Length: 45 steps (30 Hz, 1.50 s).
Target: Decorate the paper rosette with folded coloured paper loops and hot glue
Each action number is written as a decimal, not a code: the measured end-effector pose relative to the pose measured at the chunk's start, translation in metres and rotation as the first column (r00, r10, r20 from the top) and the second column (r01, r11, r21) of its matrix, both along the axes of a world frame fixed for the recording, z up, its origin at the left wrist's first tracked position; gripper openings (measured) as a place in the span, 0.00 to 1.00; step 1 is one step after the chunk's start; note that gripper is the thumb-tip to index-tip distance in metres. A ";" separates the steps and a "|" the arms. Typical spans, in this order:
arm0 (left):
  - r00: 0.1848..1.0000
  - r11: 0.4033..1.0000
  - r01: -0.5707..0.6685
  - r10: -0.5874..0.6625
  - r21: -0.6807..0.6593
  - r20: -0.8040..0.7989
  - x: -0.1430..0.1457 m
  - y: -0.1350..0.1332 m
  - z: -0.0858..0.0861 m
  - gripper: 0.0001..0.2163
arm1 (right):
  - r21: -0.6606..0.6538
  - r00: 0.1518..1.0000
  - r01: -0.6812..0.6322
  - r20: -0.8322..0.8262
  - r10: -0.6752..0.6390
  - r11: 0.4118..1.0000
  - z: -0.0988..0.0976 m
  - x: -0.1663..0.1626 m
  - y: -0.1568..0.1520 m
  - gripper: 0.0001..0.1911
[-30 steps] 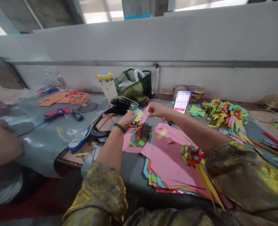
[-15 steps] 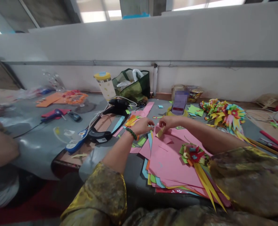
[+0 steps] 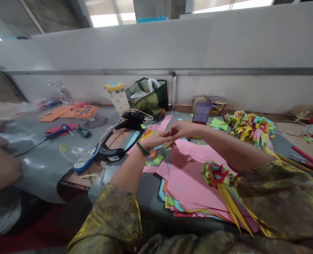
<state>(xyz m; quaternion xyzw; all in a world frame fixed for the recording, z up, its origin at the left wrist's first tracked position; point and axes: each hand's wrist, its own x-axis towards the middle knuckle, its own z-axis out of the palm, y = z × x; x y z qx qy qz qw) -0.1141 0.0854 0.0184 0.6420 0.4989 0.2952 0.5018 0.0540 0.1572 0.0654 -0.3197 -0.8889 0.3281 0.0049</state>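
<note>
matt pink paper sheets (image 3: 196, 176), glossy grey table cover (image 3: 40, 165), shiny gold cloth sleeve (image 3: 111, 218)

A small yellowish paper scrap (image 3: 167, 144) is pinched between both hands, held just above the stack of pink paper sheets (image 3: 192, 176).

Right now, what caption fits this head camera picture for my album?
Both hands, left hand and right hand, pinch a small paper scrap above pink paper sheets.
</note>
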 end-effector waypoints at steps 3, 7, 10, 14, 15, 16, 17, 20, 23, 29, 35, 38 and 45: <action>0.991 0.992 -0.100 0.105 -0.073 0.081 -0.015 0.000 0.006 0.13 | -0.014 0.995 0.084 -0.052 -0.084 0.996 -0.004 -0.017 -0.001 0.06; 0.898 0.909 -0.416 0.406 -0.030 -0.173 -0.031 0.003 0.008 0.03 | 0.112 0.953 0.062 0.287 -0.092 0.992 -0.021 -0.031 -0.001 0.09; 0.840 0.885 -0.465 0.444 0.008 -0.313 -0.036 0.006 0.003 0.07 | 0.149 0.920 0.008 0.388 -0.066 0.989 -0.031 -0.040 -0.004 0.10; 0.745 0.873 -0.476 0.467 0.111 -0.477 -0.042 0.011 -0.003 0.09 | 0.175 0.934 0.016 0.349 -0.078 0.984 -0.034 -0.052 -0.007 0.02; 0.718 0.872 -0.468 0.468 0.140 -0.515 -0.043 0.013 -0.003 0.09 | 0.200 0.942 0.016 0.325 -0.082 0.980 -0.035 -0.055 -0.008 0.05; 0.692 0.874 -0.457 0.467 0.166 -0.550 -0.044 0.014 -0.004 0.09 | 0.226 0.952 0.005 0.298 -0.074 0.974 -0.035 -0.058 -0.010 0.09; 0.670 0.877 -0.442 0.461 0.186 -0.582 -0.044 0.015 -0.004 0.09 | 0.249 0.960 -0.023 0.276 -0.048 0.968 -0.036 -0.061 -0.012 0.13; 0.613 0.893 -0.393 0.432 0.220 -0.661 -0.043 0.017 -0.005 0.09 | 0.292 0.946 -0.169 0.316 0.072 0.941 -0.035 -0.068 -0.021 0.18; 0.546 0.888 -0.371 0.444 0.270 -0.710 -0.043 0.017 -0.005 0.10 | 0.335 0.894 -0.276 0.434 0.113 0.901 -0.032 -0.070 -0.030 0.19; 0.459 0.860 -0.353 0.502 0.369 -0.733 -0.043 0.014 -0.006 0.19 | 0.331 0.858 -0.339 0.493 0.145 0.881 -0.031 -0.067 -0.031 0.19; 0.482 0.827 -0.293 0.561 0.480 -0.673 -0.045 0.005 0.008 0.19 | 0.144 0.876 -0.231 0.460 0.142 0.962 -0.029 -0.057 -0.007 0.13; 0.522 0.775 -0.394 0.632 0.495 -0.573 -0.050 0.000 0.016 0.14 | 0.141 0.907 -0.171 0.409 0.100 0.975 -0.022 -0.054 0.006 0.08; 0.466 0.638 -0.532 0.770 0.557 -0.436 -0.050 -0.001 0.018 0.11 | 0.328 0.948 0.022 0.294 -0.124 0.944 -0.017 -0.083 0.006 0.10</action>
